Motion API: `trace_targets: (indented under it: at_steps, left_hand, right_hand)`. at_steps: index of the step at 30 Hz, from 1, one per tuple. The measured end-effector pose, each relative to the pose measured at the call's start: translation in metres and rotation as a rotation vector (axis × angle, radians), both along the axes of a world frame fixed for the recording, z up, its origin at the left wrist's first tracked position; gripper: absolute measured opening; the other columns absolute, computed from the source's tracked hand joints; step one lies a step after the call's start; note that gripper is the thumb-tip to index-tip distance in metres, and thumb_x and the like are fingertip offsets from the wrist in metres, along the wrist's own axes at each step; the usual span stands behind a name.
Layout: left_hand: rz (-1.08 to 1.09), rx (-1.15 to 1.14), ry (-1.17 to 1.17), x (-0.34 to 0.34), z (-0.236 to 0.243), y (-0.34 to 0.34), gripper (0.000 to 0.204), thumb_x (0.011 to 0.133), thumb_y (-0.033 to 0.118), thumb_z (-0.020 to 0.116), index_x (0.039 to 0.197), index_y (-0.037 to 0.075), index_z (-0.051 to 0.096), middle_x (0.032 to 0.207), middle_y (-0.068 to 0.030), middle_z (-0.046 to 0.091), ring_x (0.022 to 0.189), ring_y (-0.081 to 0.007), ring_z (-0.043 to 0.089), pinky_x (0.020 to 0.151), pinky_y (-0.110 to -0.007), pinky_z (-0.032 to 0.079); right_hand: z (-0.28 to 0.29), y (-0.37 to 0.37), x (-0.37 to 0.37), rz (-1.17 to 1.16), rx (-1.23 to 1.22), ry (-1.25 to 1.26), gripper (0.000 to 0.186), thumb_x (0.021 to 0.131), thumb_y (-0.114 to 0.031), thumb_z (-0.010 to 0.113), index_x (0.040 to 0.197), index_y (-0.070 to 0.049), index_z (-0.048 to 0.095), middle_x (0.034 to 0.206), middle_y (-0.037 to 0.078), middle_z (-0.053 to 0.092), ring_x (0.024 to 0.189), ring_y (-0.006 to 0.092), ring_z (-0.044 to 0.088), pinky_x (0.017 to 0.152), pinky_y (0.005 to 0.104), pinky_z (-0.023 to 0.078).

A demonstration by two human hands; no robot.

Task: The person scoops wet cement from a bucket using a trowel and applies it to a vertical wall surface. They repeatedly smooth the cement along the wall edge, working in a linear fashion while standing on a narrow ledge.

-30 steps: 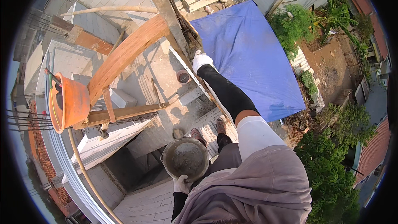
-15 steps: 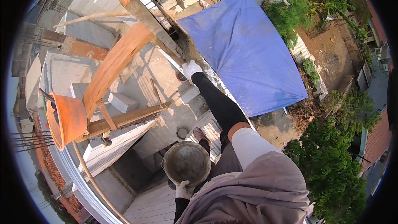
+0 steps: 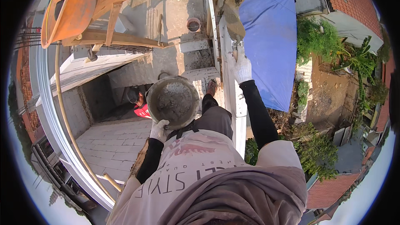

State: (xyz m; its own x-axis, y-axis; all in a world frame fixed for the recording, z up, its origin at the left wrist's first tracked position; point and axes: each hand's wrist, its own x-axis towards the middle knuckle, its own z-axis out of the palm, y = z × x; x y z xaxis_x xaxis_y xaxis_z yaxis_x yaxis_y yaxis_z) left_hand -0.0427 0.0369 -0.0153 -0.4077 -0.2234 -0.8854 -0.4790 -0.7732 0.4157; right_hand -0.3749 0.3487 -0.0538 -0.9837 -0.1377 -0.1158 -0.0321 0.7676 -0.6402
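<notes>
Item 1: mortar bucket [image 3: 151, 100], dark, round, mouth up before the person's waist; centre of the clock below. Contents: grey mortar [image 3: 173, 98], a good amount unused.
Item 2: left hand [image 3: 159, 130], white glove, at 7 o'clock, gripping the bucket rim.
Item 3: trowel [image 3: 232, 21], at 1 o'clock, blade grey-coated, over the wall's edge.
Item 4: right hand [image 3: 242, 68], white glove, at 2 o'clock, clasped round the trowel handle.
Item 5: pale wall top [image 3: 240, 127], at 4 o'clock, mostly bare of mortar.
Progress, as judged: mortar mixed and carried up, trowel in use; much mortar left to place. How much is already laid cannot be told.
Surroundings: blue tarp [image 3: 271, 46], 2 o'clock; orange bucket [image 3: 77, 14], between 10 and 11; red-clad co-worker [image 3: 142, 111], between 8 and 9, lower down.
</notes>
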Motion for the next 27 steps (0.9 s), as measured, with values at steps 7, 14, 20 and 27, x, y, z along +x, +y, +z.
trace_targets:
  at_steps: [7,14,20,27]
  left_hand:
    - [-0.089,-0.150,0.061,-0.018,-0.015,0.013,0.073,0.083,-0.010,0.060,0.151,0.016,0.047,0.126,-0.0076,0.066,0.109,-0.0252,0.071,0.087,-0.050,0.069]
    - [-0.057,-0.382,-0.031,-0.038,0.004,0.052,0.081,0.078,-0.002,0.068,0.156,-0.001,0.045,0.115,-0.0133,0.066,0.097,-0.0234,0.067,0.082,-0.035,0.057]
    - [-0.032,-0.527,0.014,-0.011,-0.003,0.072,0.079,0.078,0.002,0.067,0.154,0.000,0.048,0.111,-0.0122,0.067,0.090,-0.0201,0.066,0.076,-0.034,0.056]
    - [-0.256,-0.272,-0.164,0.005,0.031,0.043,0.094,0.080,0.004,0.066,0.168,0.005,0.032,0.136,-0.0206,0.066,0.119,-0.0256,0.067,0.100,-0.033,0.053]
  right_hand:
    - [0.108,-0.010,0.058,0.804,0.526,-0.042,0.034,0.102,-0.034,0.064,0.131,-0.016,0.060,0.094,0.015,0.072,0.082,0.0372,0.074,0.064,0.0500,0.059]
    - [0.067,-0.130,0.063,1.109,0.894,0.139,0.021,0.095,-0.018,0.063,0.109,-0.011,0.077,0.092,0.010,0.080,0.085,0.0295,0.080,0.064,0.0471,0.062]
    - [0.049,-0.175,0.038,1.551,0.984,-0.439,0.041,0.092,-0.037,0.069,0.114,-0.004,0.078,0.098,0.019,0.080,0.084,0.0360,0.079,0.076,0.0475,0.062]
    - [0.040,-0.108,0.054,1.524,0.661,-0.697,0.047,0.092,-0.043,0.067,0.112,0.000,0.068,0.092,0.020,0.075,0.084,0.0373,0.075,0.079,0.0495,0.061]
